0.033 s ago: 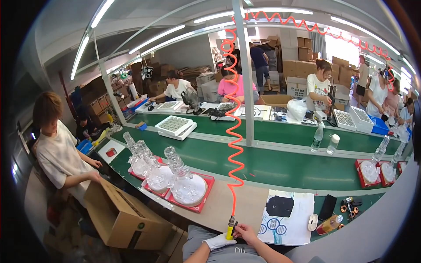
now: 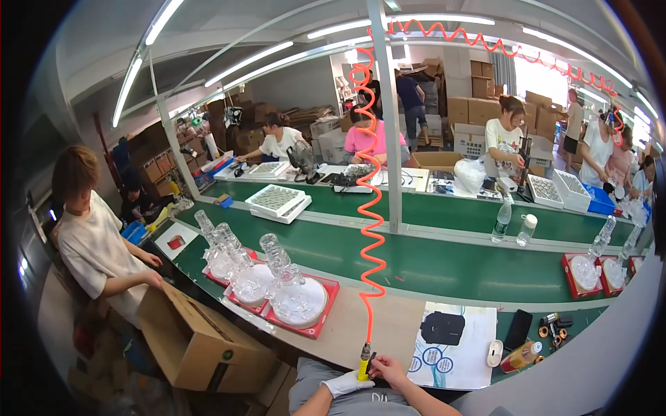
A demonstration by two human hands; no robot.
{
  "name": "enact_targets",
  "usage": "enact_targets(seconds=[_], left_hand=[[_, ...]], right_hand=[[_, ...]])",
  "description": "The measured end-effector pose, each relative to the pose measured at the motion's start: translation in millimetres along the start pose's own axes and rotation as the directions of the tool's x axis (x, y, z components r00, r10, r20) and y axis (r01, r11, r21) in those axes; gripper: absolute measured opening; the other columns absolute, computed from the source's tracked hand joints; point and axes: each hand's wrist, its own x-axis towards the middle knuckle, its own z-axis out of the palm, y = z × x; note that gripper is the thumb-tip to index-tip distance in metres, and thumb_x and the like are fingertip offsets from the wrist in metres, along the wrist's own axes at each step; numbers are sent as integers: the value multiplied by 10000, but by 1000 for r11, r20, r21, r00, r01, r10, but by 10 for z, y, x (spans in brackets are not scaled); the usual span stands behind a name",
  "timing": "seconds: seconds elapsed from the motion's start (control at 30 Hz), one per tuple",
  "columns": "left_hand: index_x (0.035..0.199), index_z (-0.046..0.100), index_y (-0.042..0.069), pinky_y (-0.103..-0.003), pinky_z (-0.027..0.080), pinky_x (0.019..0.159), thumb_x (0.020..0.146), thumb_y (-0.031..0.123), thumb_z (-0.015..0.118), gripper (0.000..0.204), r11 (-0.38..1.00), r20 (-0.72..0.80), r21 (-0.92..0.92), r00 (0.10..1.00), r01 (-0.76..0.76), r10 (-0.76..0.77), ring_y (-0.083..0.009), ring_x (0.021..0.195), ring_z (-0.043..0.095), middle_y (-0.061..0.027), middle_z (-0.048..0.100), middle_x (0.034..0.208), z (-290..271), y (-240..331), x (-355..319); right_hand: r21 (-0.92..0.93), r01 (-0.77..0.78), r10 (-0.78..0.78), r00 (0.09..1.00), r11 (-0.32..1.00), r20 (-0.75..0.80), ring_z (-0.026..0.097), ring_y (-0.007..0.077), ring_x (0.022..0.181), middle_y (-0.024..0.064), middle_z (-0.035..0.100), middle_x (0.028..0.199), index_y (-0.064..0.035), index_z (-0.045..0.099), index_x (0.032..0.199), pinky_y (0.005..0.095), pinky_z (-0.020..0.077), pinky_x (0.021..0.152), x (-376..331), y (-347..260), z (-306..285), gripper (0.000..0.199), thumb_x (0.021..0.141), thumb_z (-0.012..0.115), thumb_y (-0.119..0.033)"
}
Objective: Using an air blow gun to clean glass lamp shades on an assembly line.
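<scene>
My left hand (image 2: 345,383), in a white glove, is closed around a yellow air tool (image 2: 363,369) just above my lap. A metal coupling joins the tool's top end to a coiled orange air hose (image 2: 372,263), which hangs from overhead. My bare right hand (image 2: 390,371) pinches a small dark part at the tool's side, its fingertips partly hidden. Ahead on the left, clear glass-like pieces with tall necks (image 2: 288,295) stand on white round discs in red trays (image 2: 326,320). A printed sheet (image 2: 475,347) with a black flat piece (image 2: 442,327) lies to the right.
A phone (image 2: 518,328), a white case (image 2: 494,353), a drink bottle (image 2: 521,356) and small metal parts lie at the right. Beyond runs a green conveyor belt (image 2: 444,260) with a metal post (image 2: 394,139). At left a person holds an open carton (image 2: 201,347). Co-workers sit across.
The carton at the left has shifted slightly to the right in the other person's hand. My hands and the air tool have barely moved.
</scene>
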Motion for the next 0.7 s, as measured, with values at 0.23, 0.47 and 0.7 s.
enact_targets(seconds=[0.23,0.47,0.7], left_hand=[[1086,569,51,-277,450,802,878,333,651,360,999,44,-2,998,46,-46,-128,852,535,-42,611,939,32,302,-71],[1018,587,51,-275,441,709,865,348,668,344,998,-2,-65,1000,16,-17,-103,774,499,-11,583,844,117,134,-5],[966,571,63,-262,404,647,857,404,660,370,991,26,-82,994,104,-103,-107,716,467,-6,539,773,118,267,20]], right_hand=[[-6,-8,8,1000,1000,-20,629,146,682,76,635,773,-20,578,927,240,516,616,-58,6,2,116,923,585,-135],[39,-31,30,999,999,27,571,134,588,62,611,716,-40,580,876,250,470,546,-102,-10,-61,182,933,573,-213],[117,34,-24,996,993,-81,562,140,572,55,589,667,-37,584,828,251,464,540,-131,-130,-77,241,947,540,-242]])
